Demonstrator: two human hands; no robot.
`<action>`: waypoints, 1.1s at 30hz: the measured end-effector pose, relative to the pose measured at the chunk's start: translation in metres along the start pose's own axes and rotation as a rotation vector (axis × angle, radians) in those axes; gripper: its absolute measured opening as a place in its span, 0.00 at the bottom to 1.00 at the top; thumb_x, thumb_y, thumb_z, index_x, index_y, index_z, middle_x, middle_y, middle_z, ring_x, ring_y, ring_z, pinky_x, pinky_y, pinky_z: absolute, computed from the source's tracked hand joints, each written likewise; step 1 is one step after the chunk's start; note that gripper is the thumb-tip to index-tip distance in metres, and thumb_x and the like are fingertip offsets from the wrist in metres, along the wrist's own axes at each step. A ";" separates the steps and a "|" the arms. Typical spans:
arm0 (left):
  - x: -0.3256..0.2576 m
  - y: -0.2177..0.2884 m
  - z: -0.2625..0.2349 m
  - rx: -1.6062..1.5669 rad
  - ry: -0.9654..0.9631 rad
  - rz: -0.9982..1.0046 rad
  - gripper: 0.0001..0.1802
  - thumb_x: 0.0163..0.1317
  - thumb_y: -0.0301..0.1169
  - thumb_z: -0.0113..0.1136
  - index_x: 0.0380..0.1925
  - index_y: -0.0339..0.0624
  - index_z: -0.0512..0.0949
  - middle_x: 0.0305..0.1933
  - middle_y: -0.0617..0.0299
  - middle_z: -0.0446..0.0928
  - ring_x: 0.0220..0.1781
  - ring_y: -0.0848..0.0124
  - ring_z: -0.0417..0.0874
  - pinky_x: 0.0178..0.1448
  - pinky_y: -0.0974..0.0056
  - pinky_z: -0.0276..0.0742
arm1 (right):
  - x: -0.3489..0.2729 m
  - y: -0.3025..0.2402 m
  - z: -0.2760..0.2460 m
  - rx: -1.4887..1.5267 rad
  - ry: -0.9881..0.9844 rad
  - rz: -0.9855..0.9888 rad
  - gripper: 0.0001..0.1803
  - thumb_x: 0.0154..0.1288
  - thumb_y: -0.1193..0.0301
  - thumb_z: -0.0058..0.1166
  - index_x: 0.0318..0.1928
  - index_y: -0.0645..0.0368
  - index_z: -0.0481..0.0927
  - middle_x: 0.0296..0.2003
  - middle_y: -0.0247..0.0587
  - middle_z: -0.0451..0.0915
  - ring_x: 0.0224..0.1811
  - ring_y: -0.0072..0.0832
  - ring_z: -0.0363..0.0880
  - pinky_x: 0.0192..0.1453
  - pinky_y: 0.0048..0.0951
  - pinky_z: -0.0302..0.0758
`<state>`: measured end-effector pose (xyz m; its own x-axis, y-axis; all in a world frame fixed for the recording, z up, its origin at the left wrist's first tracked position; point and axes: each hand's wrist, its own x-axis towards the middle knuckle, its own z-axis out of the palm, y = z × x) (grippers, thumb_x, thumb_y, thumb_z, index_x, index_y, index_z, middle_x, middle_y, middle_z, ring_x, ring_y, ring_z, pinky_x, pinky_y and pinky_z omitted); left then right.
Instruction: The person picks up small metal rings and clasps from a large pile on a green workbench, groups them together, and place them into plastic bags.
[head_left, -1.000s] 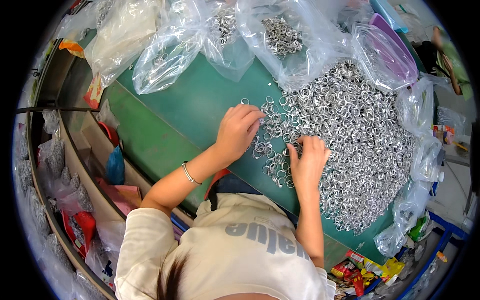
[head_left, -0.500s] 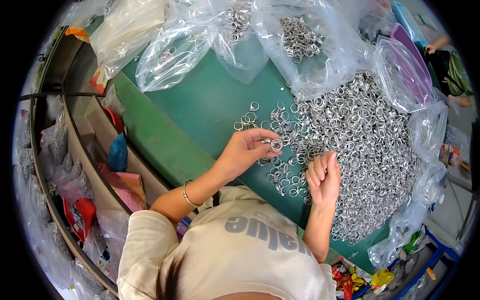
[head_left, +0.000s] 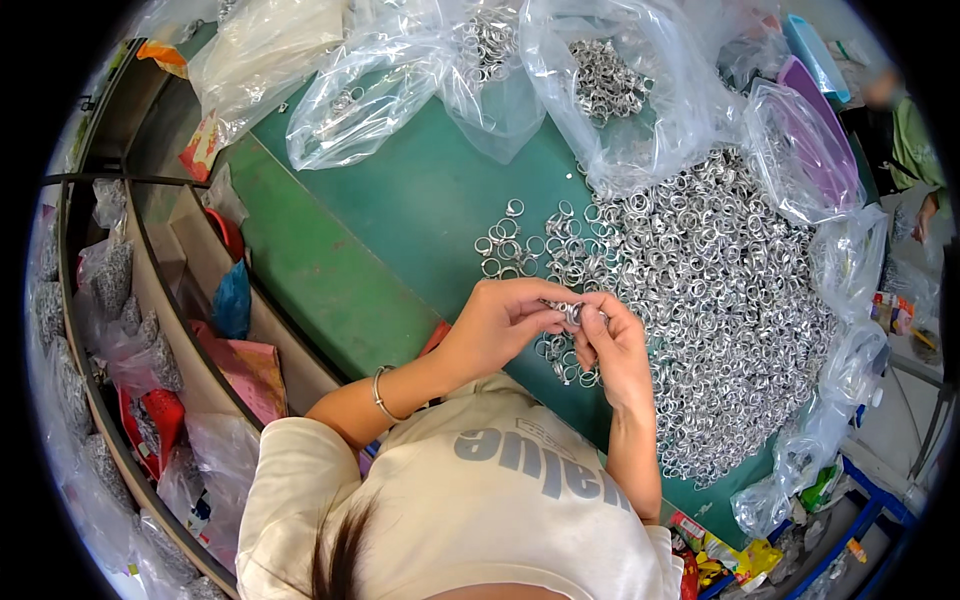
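My left hand point(head_left: 499, 325) pinches a few silver finger rings point(head_left: 572, 313) between thumb and fingers. Against the same rings my right hand point(head_left: 617, 352) closes its thumb and fingertips, so the two hands meet. How many rings are between them is partly hidden. To the right of my hands spreads a large heap of silver rings point(head_left: 735, 330). Just beyond my left hand lies a small loose group of rings point(head_left: 508, 245) on the green tabletop point(head_left: 400, 215).
Clear plastic bags point(head_left: 375, 110) line the far side, and one holds a clump of rings point(head_left: 608, 80). A purple tray point(head_left: 815, 125) stands at far right. On the left are shelves point(head_left: 165, 310) with bagged items. A person in green point(head_left: 912, 140) is at upper right.
My right hand has moved left and up from the heap's edge to the rings in my left hand. The left hand has shifted slightly, still pinching rings.
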<state>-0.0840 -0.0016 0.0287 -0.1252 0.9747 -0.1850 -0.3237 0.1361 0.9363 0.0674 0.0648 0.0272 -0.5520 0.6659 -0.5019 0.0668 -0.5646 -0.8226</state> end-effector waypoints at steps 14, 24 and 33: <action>-0.006 0.002 0.009 0.807 0.060 0.561 0.12 0.48 0.20 0.62 0.35 0.34 0.77 0.36 0.55 0.76 0.31 0.62 0.79 0.34 0.67 0.77 | -0.013 0.003 -0.004 -0.427 0.253 -0.343 0.03 0.59 0.76 0.52 0.31 0.64 0.75 0.21 0.37 0.74 0.20 0.20 0.68 0.24 0.20 0.64; 0.004 -0.009 0.017 0.741 0.042 0.286 0.09 0.50 0.20 0.60 0.33 0.32 0.76 0.29 0.54 0.75 0.27 0.63 0.78 0.29 0.67 0.74 | -0.013 0.005 0.003 -1.062 0.489 -0.828 0.04 0.59 0.75 0.51 0.28 0.61 0.73 0.20 0.38 0.72 0.16 0.30 0.70 0.19 0.28 0.64; 0.008 -0.013 0.022 0.771 0.078 0.447 0.11 0.47 0.18 0.60 0.34 0.35 0.77 0.32 0.55 0.76 0.28 0.61 0.78 0.30 0.65 0.74 | -0.018 0.007 0.000 -0.585 0.344 -0.519 0.06 0.62 0.73 0.50 0.31 0.62 0.73 0.16 0.28 0.67 0.16 0.13 0.62 0.18 0.18 0.57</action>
<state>-0.0600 0.0086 0.0216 -0.1612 0.9543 0.2518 0.4878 -0.1447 0.8609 0.0773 0.0486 0.0301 -0.3545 0.9351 0.0013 0.3463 0.1325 -0.9287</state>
